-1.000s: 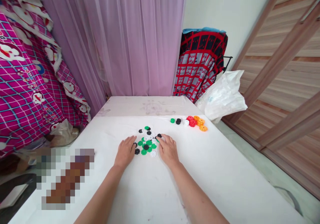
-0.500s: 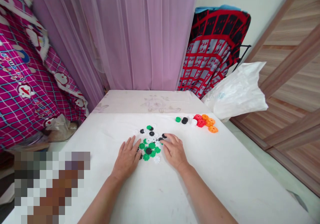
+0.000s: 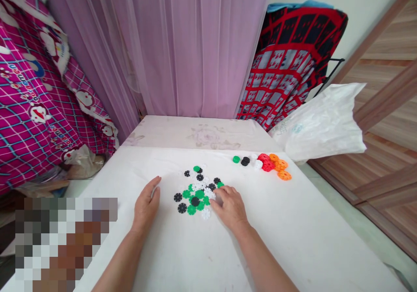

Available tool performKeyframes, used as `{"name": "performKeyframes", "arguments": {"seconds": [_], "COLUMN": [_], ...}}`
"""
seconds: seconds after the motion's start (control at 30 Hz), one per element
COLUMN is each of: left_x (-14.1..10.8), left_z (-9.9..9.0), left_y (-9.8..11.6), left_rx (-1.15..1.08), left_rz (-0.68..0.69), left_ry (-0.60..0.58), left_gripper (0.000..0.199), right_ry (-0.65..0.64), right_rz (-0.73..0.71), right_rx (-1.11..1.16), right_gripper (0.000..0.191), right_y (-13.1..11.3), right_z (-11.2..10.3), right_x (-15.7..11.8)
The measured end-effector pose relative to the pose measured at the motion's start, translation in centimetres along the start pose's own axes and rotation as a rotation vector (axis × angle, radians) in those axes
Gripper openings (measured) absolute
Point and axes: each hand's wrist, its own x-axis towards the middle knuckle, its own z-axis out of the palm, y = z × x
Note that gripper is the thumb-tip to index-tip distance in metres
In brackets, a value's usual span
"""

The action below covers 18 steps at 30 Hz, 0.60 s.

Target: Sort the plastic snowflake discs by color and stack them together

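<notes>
Several flat, notched discs in green, black and white lie in a loose group on the white tabletop. A green disc [image 3: 191, 210] and a black disc [image 3: 182, 208] are at its near side, with a white disc [image 3: 206, 214] to their right. My left hand [image 3: 146, 203] rests on edge left of the group, apart from the discs, holding nothing. At the group's right side is my right hand [image 3: 230, 206], its fingers spread and curved, fingertips at a green disc [image 3: 220, 185] and a white disc [image 3: 209, 193].
At the back right are small piles of discs: green [image 3: 236, 159], black [image 3: 245, 161], white [image 3: 258, 164], red [image 3: 266, 162] and orange [image 3: 284, 175]. A white plastic bag [image 3: 325, 122] stands beyond the table's right edge. Purple curtains [image 3: 195, 48] hang behind.
My left hand has moved left off the group and turned on edge, uncovering black discs. My right hand stays by the right side, its fingers more curved. The view has shifted slightly.
</notes>
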Motion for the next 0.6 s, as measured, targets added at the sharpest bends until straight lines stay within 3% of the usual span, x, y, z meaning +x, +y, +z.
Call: {"name": "performKeyframes", "arguments": {"seconds": [0.2,0.47,0.6], "left_x": [0.1,0.1,0.2], "left_z": [0.0,0.0,0.1], "left_y": [0.1,0.4,0.4], "left_rx": [0.008,0.045,0.061], "left_rz": [0.003,0.036,0.06], "left_ry": [-0.054,-0.079,-0.084], "left_gripper": [0.041,0.04,0.04], "right_ry": [0.014,0.092,0.126], "right_rz": [0.004,0.107,0.048], "right_rx": [-0.018,-0.067,-0.029], "right_gripper": [0.012,0.013,0.02], "right_y": [0.1,1.0,-0.1], "right_z": [0.4,-1.3,-1.3], "right_x": [0.0,-1.6,-0.7]}}
